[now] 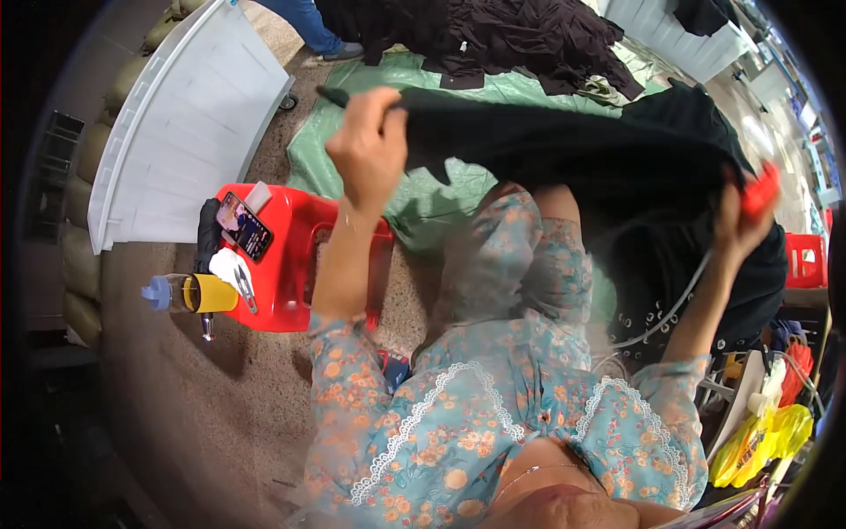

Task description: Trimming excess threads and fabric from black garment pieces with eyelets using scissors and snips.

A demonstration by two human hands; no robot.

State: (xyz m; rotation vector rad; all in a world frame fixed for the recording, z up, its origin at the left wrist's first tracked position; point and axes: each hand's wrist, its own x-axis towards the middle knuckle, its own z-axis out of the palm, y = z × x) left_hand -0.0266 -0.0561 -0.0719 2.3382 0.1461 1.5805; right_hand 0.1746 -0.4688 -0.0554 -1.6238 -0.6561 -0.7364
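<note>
A long piece of black cloth (564, 137) is stretched sideways in front of me, its kind of garment not clear. My left hand (366, 148) is closed on its left end, slightly blurred by motion. At the far right, my right hand (738, 219) is curled around a blurred red object (760, 190) against the cloth's other end. A pale cord or tube (679, 304) runs down from near that hand. More black cloth hangs below and beside it on the right.
A red stool (291, 264) at the left bears a phone (244, 227) and white-handled snips (243, 284). Beside it is a bottle with a yellow sleeve (211, 293). A white bin (181, 132), a green sheet (317, 141) and a dark cloth pile (520, 35) lie beyond; someone's leg (304, 22) stands there.
</note>
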